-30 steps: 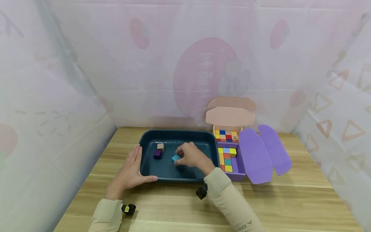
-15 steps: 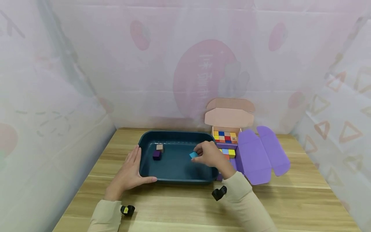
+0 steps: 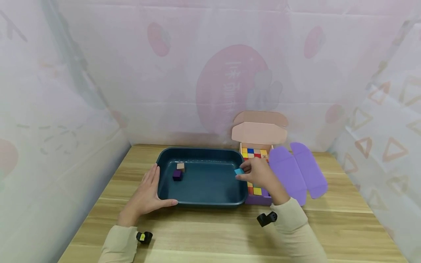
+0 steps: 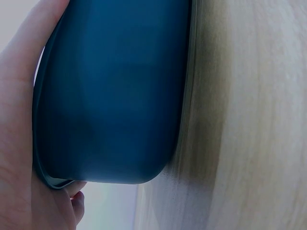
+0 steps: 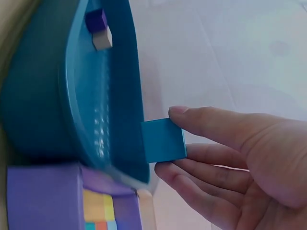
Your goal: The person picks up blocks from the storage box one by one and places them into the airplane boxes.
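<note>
My right hand [image 3: 260, 172] pinches a light blue cube [image 3: 239, 171] between thumb and fingertips, above the right rim of a dark teal tray [image 3: 204, 186]. Close up in the right wrist view, the blue cube [image 5: 164, 140] shows a flat square face. My left hand [image 3: 144, 195] rests at the tray's left end, its fingers straight along the side and its thumb on the front rim. Inside the tray, a purple cube [image 3: 177, 175] sits by a beige cube [image 3: 181, 167]. A purple box [image 3: 258, 200] holding coloured blocks stands right of the tray, partly hidden by my right hand.
Behind the purple box is a peach box with its lid [image 3: 259, 132] up and several coloured blocks inside. The purple lid [image 3: 286, 171] spreads to the right over the wooden table [image 3: 204, 233]. Printed cloth hangs at the back and sides.
My right hand has carried the light blue cube rightward from the middle of the tray to its right rim. My left hand and the other two cubes have stayed in place.
</note>
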### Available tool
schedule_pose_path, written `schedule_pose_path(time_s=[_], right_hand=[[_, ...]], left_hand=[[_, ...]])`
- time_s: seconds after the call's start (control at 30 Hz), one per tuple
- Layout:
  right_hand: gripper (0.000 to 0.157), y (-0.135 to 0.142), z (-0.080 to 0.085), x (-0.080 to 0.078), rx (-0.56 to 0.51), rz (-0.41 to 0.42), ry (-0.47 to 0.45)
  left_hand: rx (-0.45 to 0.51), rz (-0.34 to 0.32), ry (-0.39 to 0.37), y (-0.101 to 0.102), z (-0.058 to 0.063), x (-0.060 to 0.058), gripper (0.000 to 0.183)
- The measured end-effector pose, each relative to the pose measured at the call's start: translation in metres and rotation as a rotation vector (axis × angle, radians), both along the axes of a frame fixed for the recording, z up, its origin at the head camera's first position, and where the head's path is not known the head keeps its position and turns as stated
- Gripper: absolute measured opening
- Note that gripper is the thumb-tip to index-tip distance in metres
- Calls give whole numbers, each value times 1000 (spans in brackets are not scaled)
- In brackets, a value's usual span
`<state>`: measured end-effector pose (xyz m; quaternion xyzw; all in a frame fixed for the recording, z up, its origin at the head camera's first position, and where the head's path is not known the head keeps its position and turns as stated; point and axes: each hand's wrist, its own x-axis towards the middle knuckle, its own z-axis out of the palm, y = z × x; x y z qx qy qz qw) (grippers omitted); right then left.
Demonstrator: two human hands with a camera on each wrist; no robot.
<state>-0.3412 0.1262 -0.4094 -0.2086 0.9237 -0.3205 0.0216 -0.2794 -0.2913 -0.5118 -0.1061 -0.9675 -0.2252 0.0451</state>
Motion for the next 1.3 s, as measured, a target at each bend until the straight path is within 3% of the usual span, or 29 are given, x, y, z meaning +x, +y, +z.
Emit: schedule_pose_path(time_s=[0.2, 0.6, 0.93, 1.17, 1.3], right_hand=[[35, 24, 3, -3, 72, -70, 40], [41, 52, 0, -4, 199, -202, -36], [39, 43, -9, -6, 288, -377, -66], [64, 32, -12, -14, 429, -460, -56], [49, 28, -17, -19, 487, -461, -45]], left_hand=[[-4, 3, -5, 0, 0, -1, 146], [-14, 6, -6, 0, -1, -1, 146], [-12, 16, -2, -1, -2, 0, 146], [-15, 17, -1, 0, -2, 0, 146], [-19, 15, -5, 1, -1, 0, 146]])
